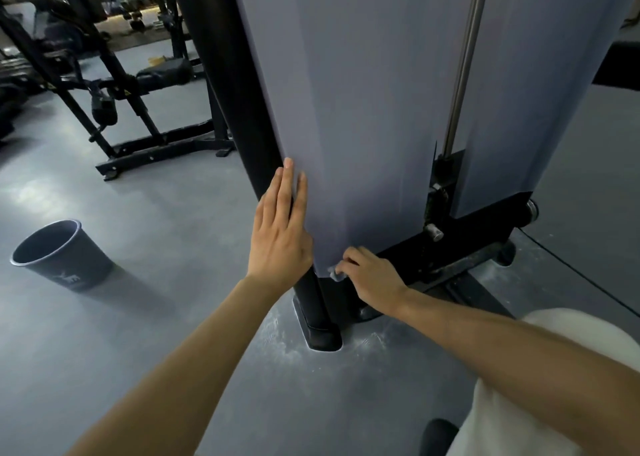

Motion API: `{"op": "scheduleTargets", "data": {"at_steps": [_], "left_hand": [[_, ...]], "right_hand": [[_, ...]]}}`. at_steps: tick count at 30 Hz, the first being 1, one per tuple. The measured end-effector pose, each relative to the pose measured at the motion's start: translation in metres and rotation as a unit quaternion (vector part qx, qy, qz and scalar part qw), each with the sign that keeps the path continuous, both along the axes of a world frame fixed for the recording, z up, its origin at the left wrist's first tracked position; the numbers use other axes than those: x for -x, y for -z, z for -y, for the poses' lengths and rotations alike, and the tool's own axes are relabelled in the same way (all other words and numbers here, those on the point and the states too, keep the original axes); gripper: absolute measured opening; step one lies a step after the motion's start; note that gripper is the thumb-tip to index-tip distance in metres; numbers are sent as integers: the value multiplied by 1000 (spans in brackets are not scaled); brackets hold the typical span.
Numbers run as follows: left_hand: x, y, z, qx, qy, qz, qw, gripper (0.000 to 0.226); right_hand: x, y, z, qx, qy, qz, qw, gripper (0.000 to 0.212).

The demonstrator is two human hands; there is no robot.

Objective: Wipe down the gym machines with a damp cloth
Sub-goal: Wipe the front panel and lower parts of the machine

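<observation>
Pinching a crumpled cloth [335, 272], the right hand [372, 279] touches the upright panel [363, 109]; left hand [278, 237] lies flat, fingers [287, 185] up.

bucket [55, 254] left of machine panel [363, 109], bench [152, 74] behind

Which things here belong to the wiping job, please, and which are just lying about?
Job: cloth in right hand; grey machine panel; left hand flat against its edge.
Lying about: dark bin on floor; black bench frame behind.
</observation>
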State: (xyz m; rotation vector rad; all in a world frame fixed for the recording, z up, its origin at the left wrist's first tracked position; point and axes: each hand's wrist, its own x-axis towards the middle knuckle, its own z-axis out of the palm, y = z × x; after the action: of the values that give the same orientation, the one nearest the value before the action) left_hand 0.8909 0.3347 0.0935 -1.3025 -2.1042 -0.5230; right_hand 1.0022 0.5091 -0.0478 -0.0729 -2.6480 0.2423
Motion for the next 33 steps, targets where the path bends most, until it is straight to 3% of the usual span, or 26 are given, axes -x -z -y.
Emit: {"op": "scheduleTargets", "data": {"at_steps": [4, 7, 11, 15, 20, 23, 30, 33], "left_hand": [[2, 2, -6, -9, 10, -25, 1000, 94], [3, 3, -15, -6, 9, -52, 999, 96], [3, 6, -26, -27, -1, -66, 997, 96], [3, 4, -27, -31, 3, -68, 997, 97], [6, -13, -30, -64, 19, -76, 995, 90], [6, -22, -33, -82, 27, -79, 993, 90], [5, -27, -31, -73, 40, -86, 993, 86], [5, -29, -28, -71, 46, -80, 993, 85]], "right_hand": [[3, -36, 2, 104, 35, -91, 990, 24], [3, -43, 8, 194, 61, -125, 971, 24], [0, -19, 19, 356, 132, -98, 920, 28], [5, -17, 28, 437, 172, -103, 877, 32], [17, -83, 32, 454, 121, -245, 848, 29], [20, -111, 28, 394, 83, -305, 863, 29], [8, -61, 33, 439, 142, -205, 863, 30], [9, -72, 32, 441, 140, -216, 860, 30]]}}
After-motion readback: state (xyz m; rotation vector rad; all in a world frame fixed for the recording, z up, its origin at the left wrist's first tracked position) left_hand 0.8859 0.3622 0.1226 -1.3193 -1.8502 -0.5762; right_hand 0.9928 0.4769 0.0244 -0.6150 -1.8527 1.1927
